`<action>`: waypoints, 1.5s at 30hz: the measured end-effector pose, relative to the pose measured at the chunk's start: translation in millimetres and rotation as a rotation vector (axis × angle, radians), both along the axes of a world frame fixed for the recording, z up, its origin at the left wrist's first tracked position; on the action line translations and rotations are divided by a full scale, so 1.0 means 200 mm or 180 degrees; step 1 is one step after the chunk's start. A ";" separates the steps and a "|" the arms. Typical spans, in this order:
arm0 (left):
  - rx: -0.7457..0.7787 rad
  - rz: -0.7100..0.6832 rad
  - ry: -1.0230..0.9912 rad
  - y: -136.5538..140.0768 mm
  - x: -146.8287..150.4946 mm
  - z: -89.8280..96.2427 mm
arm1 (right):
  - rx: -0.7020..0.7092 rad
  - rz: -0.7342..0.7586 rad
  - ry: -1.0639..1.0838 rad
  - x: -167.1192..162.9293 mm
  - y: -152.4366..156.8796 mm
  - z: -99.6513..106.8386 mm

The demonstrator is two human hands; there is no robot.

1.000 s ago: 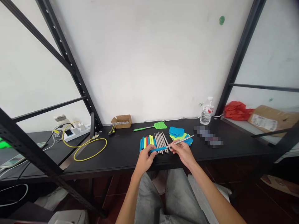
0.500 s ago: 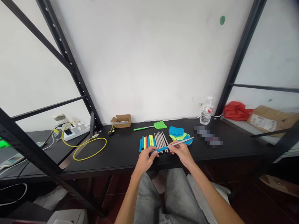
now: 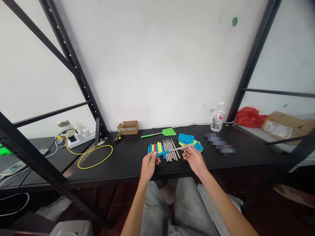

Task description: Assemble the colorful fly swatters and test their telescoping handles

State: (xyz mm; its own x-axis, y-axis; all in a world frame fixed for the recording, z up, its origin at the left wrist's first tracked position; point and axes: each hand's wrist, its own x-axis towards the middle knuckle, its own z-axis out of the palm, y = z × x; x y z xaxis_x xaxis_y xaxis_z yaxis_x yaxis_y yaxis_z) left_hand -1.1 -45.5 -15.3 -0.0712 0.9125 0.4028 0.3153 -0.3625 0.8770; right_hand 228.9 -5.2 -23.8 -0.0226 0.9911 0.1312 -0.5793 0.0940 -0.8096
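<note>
Currently, your left hand is clamping a blue handle — your right hand is pinching the metal rod joined to it. You are holding both above the black table, across the loose rods, while blue and yellow mesh pieces are lying beyond your right hand.

You had room over the tabletop between the yellow cable and your left hand. Grey rods blocked you beneath the held stick, and mesh pieces crowded your right hand.
</note>
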 end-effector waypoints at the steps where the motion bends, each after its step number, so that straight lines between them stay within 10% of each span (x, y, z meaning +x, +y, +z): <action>1: -0.0007 0.0031 -0.0024 0.00 0.00 0.00 | -0.0006 -0.0020 0.0006 0.00 0.00 0.00; 45: -0.0129 -0.0283 0.0608 -0.04 0.03 0.03 | 0.0788 0.0413 -0.1850 -0.03 -0.03 -0.02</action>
